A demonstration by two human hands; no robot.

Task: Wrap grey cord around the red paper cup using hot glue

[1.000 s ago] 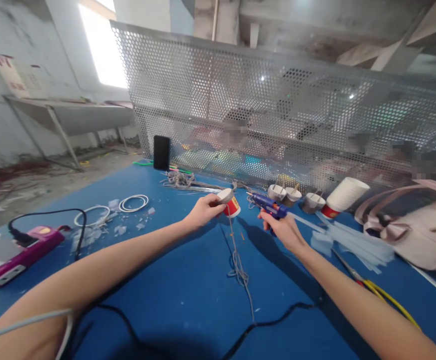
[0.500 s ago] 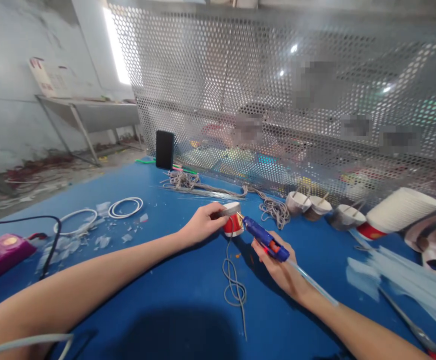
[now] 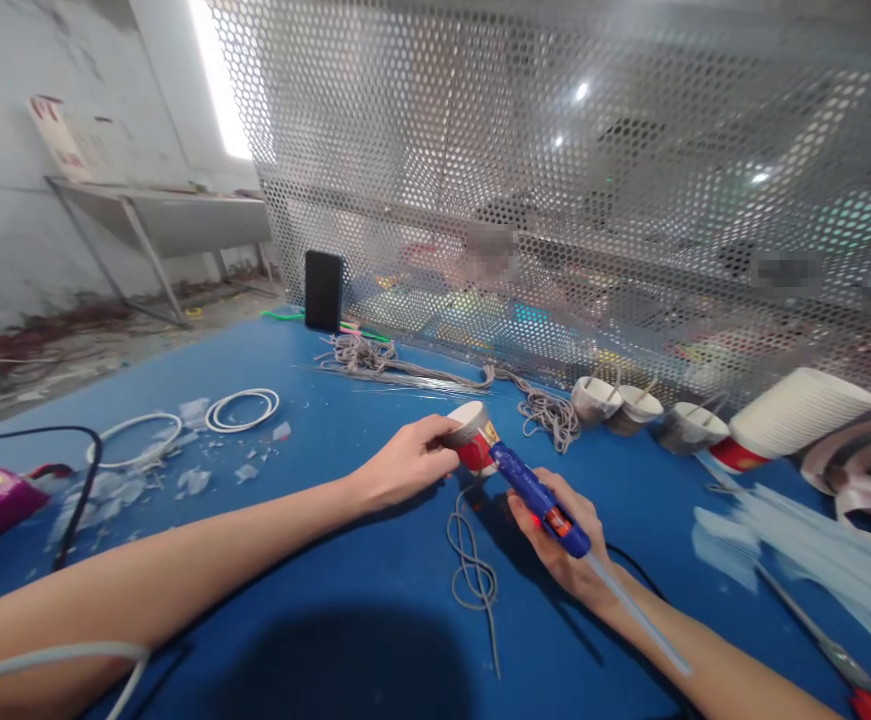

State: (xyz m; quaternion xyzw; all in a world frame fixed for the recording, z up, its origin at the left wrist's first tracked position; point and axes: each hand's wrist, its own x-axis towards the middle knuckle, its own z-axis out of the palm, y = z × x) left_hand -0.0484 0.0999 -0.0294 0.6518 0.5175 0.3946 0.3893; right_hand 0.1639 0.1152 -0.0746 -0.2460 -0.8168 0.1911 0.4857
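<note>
My left hand (image 3: pixel 409 460) pinches a small red paper cup (image 3: pixel 474 454) by its side, with grey cord wound round its upper part. The cup is tilted, its open mouth turned up. In my right hand (image 3: pixel 566 530) is a blue hot glue gun (image 3: pixel 536 492), a clear glue stick (image 3: pixel 641 612) poking out of its back end. The gun's tip is at the right side of the cup, but I cannot tell whether it touches. From the cup a loose grey cord (image 3: pixel 472 570) trails down in loops over the blue table.
Several cord-wrapped cups (image 3: pixel 636 408) and a stack of paper cups (image 3: pixel 802 415) stand at the right. Glue sticks (image 3: pixel 802 540) and scissors (image 3: pixel 832 650) lie nearer. Grey cord bundles (image 3: pixel 364 352), a phone (image 3: pixel 323 290) and a perforated metal screen (image 3: pixel 420 170) are behind. White rings (image 3: pixel 242 411) lie left.
The cup has turned in my left hand, so its mouth and red side show more. The glue gun has shifted slightly down and right. The whole view has moved a little.
</note>
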